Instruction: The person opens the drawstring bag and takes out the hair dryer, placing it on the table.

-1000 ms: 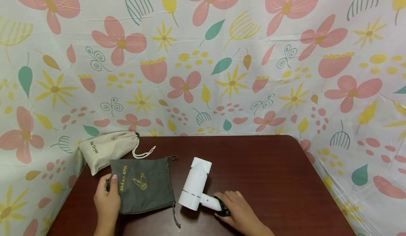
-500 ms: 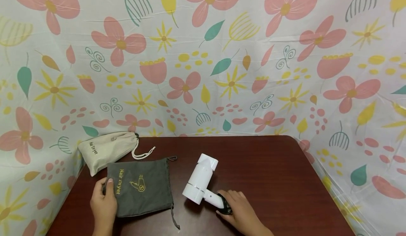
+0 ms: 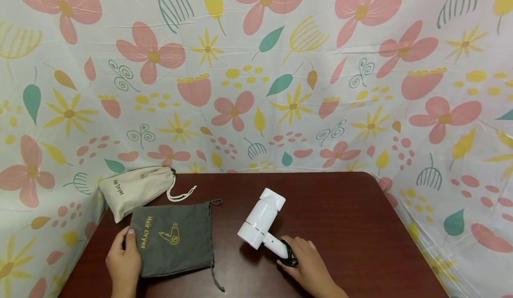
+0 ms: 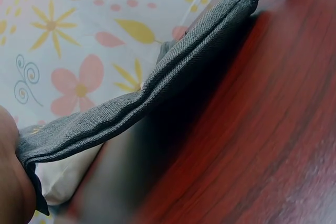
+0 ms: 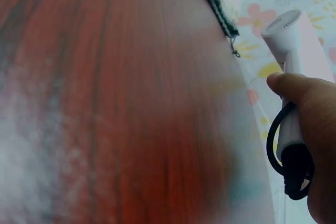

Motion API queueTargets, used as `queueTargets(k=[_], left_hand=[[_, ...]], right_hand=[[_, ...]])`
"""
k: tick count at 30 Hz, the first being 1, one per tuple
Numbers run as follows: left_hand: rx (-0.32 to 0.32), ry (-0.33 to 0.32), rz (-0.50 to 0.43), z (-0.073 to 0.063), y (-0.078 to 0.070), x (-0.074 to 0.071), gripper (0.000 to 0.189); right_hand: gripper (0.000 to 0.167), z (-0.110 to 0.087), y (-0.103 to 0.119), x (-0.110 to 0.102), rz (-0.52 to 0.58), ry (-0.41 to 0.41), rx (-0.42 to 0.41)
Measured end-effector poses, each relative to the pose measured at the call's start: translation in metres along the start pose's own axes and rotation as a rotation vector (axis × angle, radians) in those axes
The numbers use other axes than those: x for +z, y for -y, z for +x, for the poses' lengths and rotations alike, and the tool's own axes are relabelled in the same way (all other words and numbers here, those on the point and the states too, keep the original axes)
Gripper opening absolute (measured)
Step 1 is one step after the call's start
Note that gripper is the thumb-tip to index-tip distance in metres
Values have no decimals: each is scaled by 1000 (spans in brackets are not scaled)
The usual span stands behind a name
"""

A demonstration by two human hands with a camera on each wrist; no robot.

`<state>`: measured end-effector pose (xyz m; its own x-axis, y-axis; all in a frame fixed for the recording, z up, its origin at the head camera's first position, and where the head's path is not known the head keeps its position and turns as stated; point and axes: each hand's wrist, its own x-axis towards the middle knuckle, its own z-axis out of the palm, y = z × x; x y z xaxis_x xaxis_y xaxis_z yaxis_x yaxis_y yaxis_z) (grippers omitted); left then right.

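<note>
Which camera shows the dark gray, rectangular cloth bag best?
The head view: there the dark gray, rectangular cloth bag shows its broad face, with yellow "Hair Dryer" lettering. The left wrist view shows it nearly edge-on; the right wrist view catches only a small part near the top.

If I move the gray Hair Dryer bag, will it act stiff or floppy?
Probably floppy: the gray bag looks like woven cloth, and its edge bends in the left wrist view. Likely light too, since it looks thin and flat in the left hand. Its loose drawstring may swing or snag, as it trails from one corner.
</note>
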<state>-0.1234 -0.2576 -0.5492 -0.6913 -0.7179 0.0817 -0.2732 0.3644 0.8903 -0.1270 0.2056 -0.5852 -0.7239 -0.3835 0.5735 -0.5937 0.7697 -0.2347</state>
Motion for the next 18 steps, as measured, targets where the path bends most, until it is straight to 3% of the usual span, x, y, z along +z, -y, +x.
queueTargets(k=[9,18], left_hand=[[-57,10,31,8,8,-8,51],[-66,12,69,16,14,-15,50]], right_hand=[[67,3,-3,-3,2,-30,35],[67,4,-10,-5,-9,-42,55]])
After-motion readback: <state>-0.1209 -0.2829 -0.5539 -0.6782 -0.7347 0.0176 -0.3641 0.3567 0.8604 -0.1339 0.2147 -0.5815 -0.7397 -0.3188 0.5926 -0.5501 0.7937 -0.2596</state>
